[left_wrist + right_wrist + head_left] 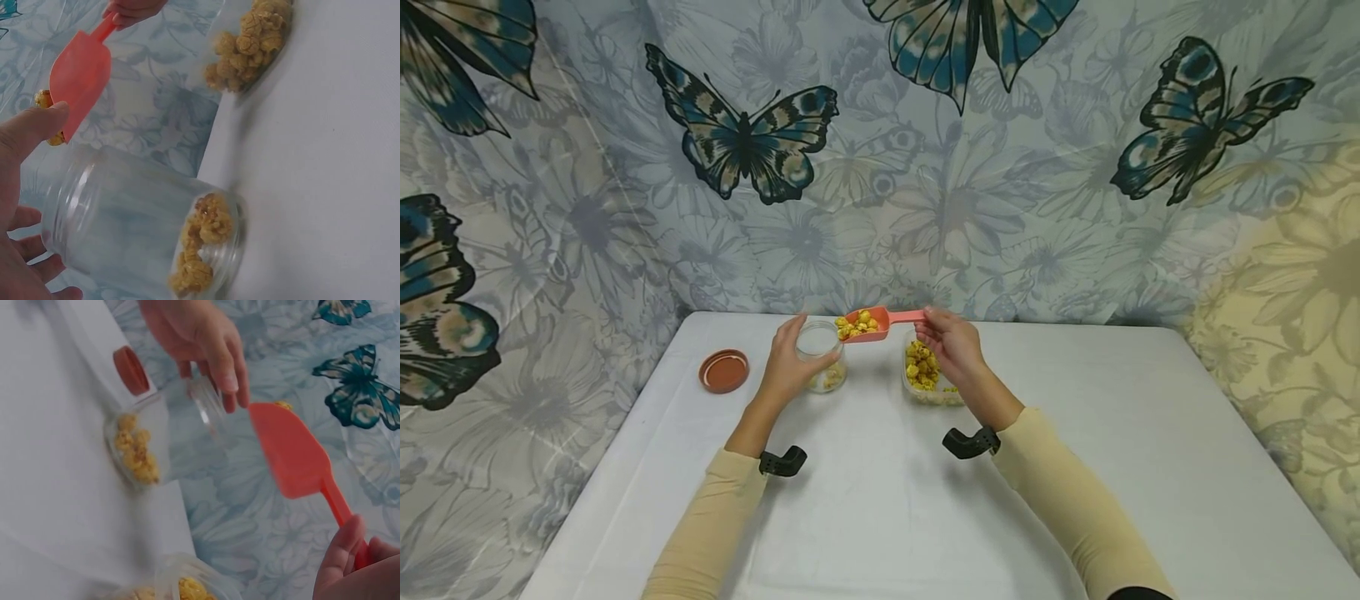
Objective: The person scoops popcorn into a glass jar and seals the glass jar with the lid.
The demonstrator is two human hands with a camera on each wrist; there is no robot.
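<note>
A clear jar [144,219] stands on the table with a little caramel popcorn [209,219] at its bottom. My left hand [790,362] holds it near the mouth, thumb on one side and fingers on the other. In my right hand [951,342] is the handle of a red-orange scoop [880,325], pinched between thumb and fingers. Popcorn pieces [857,323] fill the scoop, whose front edge is at the jar's rim. Below the right hand sits a clear plastic container [934,398] of popcorn, partly hidden by that hand.
A brown-red lid [724,372] lies on the white table [857,500], left of the jar. Behind the table's far edge hangs a cloth backdrop [955,208] with butterflies and flowers. Each wrist wears a black camera band [972,442].
</note>
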